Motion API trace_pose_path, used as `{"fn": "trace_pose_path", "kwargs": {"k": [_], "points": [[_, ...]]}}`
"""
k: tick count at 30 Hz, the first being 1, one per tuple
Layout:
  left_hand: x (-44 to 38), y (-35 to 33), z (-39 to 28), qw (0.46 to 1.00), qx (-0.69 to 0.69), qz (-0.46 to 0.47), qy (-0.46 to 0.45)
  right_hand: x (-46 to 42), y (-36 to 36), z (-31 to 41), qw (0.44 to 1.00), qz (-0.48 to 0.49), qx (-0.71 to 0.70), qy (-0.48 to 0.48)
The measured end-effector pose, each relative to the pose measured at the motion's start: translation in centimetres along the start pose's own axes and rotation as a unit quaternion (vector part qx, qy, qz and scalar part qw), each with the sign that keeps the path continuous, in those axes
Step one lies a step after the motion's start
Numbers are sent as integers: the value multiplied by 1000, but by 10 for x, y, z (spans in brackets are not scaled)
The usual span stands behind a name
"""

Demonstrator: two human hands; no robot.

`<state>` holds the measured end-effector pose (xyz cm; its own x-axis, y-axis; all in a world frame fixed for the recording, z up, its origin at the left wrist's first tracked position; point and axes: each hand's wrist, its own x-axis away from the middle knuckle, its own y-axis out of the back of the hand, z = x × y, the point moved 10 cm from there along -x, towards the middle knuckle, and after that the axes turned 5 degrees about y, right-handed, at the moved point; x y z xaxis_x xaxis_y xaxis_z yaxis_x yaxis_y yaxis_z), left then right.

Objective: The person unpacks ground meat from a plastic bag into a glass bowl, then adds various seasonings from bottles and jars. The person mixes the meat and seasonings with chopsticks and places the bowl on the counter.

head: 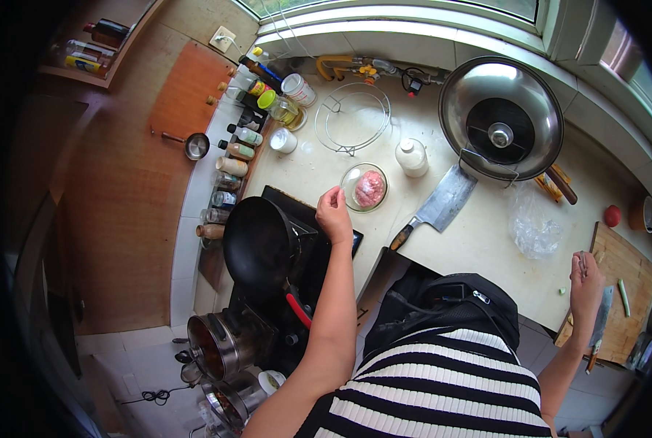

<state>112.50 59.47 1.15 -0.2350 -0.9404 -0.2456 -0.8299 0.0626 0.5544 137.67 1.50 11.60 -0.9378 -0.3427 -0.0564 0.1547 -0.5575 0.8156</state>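
My left hand (pixel 335 214) is beside the left rim of a clear glass bowl (pixel 350 201), its fingertips pinched together. I see nothing between them. Raw minced meat (pixel 370 189) with white powder on top lies in the bowl. Off to the right, my right hand (pixel 586 282) is closed around a small metal utensil (pixel 582 261), mostly hidden by the fingers. That hand is above the left edge of a wooden cutting board (pixel 635 268), which carries a knife (pixel 603 315) and a piece of green onion (pixel 624 298).
A cleaver (pixel 447 197) lies on the counter below a lidded wok (pixel 501 117). Near it are a white bottle (pixel 412 159), a plastic bag (pixel 536 232) and a tomato (pixel 612 215). Left are a wire rack (pixel 353 147), a black wok (pixel 257 241) and a steel pot (pixel 216 347).
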Motion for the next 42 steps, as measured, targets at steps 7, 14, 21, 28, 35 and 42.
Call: {"fn": "trace_pose_path", "kwargs": {"k": [7,14,21,28,35,42], "points": [[12,10,2,999,-16,26,-18,-4,0,1,1000,6,-6,-9],[1,18,14,1000,-17,5,-14,-8,-4,-11,998,-4,-56,-19],[6,10,-3,999,-12,36,-24,-11,-3,-2,999,-2,-32,-23],[8,17,0,998,-24,43,-28,-12,-5,-3,998,-18,-49,-28],[-6,1,61,968,177,69,162,-17,-14,-2,999,-6,-34,-34],[-65,7,94,888,374,-4,269,-18,-22,-12,997,-16,-49,-55]]}}
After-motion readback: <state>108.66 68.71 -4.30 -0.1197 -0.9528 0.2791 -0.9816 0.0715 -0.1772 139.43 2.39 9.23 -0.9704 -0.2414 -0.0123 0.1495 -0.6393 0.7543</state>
